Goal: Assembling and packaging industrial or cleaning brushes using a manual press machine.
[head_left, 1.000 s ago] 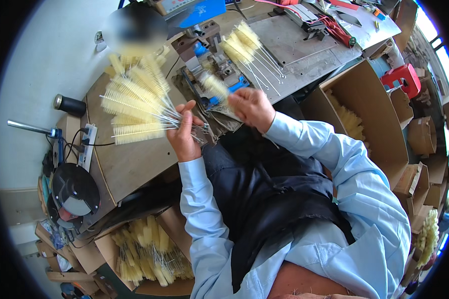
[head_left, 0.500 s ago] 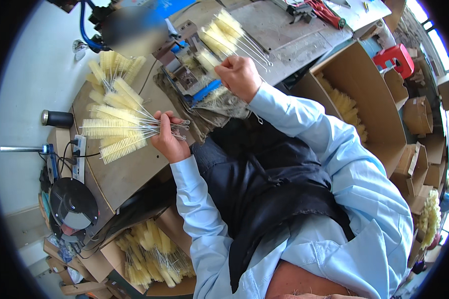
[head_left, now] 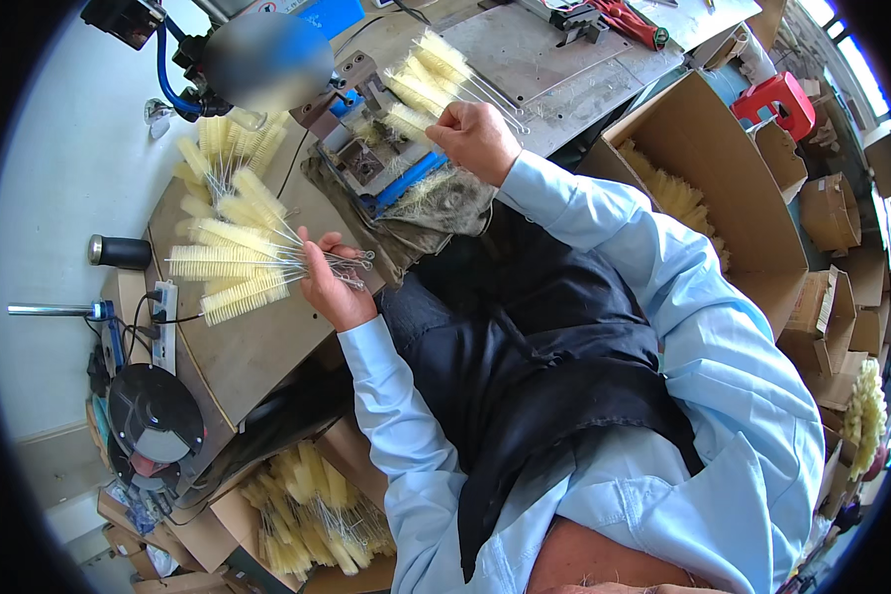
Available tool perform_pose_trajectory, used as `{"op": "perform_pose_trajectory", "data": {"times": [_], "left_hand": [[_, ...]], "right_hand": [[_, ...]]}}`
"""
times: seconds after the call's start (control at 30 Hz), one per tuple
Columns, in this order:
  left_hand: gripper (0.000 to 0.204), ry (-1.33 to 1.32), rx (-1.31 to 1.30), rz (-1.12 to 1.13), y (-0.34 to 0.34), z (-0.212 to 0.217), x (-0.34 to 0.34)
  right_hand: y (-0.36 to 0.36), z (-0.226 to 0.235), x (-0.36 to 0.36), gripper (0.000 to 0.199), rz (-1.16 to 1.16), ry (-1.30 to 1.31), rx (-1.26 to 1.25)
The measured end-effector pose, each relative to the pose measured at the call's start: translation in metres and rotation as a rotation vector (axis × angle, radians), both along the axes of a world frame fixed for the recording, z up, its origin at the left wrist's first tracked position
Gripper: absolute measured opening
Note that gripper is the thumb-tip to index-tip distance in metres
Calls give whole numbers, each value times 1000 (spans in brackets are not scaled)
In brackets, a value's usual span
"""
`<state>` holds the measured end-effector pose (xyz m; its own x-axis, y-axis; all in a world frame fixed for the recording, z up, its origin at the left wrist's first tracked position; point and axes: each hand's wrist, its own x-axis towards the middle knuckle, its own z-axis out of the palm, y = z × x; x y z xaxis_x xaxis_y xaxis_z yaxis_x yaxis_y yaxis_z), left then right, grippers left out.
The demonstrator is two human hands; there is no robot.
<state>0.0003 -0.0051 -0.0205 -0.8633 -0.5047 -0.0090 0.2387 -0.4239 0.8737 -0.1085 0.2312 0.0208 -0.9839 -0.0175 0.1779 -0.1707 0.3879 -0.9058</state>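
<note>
Left hand (head_left: 329, 287) closed around the twisted wire handles of a fan of pale yellow bottle brushes (head_left: 230, 265), fingers wrapped tight on the stems, bristle heads spread out to the left over the brown counter (head_left: 257, 346). More loose brushes (head_left: 223, 148) lay further up the same counter, beyond the held fan. Right hand (head_left: 477, 139) raised at the small metal machine (head_left: 371, 163) with blue parts, fingers pinched shut on a single brush (head_left: 406, 124) whose bristle head pointed left toward the machine. Just behind that hand, a row of finished brushes (head_left: 445, 74) rested on the grey metal plate (head_left: 535, 59), wire stems pointing right. Greyish cloth (head_left: 436, 203) bunched under the machine, touching its front edge. Open cardboard box (head_left: 703, 188) stood to the right of the right forearm, with yellow brushes inside against its far wall. Another carton of brushes (head_left: 312, 515) sat low on the left, below the counter edge. Black cylinder (head_left: 119, 251) lay on the pale surface left of the counter, near a white power strip (head_left: 163, 312). Red stool (head_left: 780, 99) stood well apart at upper right.
</note>
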Motion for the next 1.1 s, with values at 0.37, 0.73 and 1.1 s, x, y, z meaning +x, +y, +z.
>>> {"op": "perform_pose_trajectory", "data": {"times": [0.37,0.73,1.1], "left_hand": [[50,-20,19,48,-1,-4,-3],[45,9,-36,37,10,10,-3],[37,-101,76,-226,38,25,30]], "right_hand": [[-9,1,12,20,-16,142,84],[32,-6,-54,33,-349,540,443],[-91,10,34,36,520,-219,-309]]}}
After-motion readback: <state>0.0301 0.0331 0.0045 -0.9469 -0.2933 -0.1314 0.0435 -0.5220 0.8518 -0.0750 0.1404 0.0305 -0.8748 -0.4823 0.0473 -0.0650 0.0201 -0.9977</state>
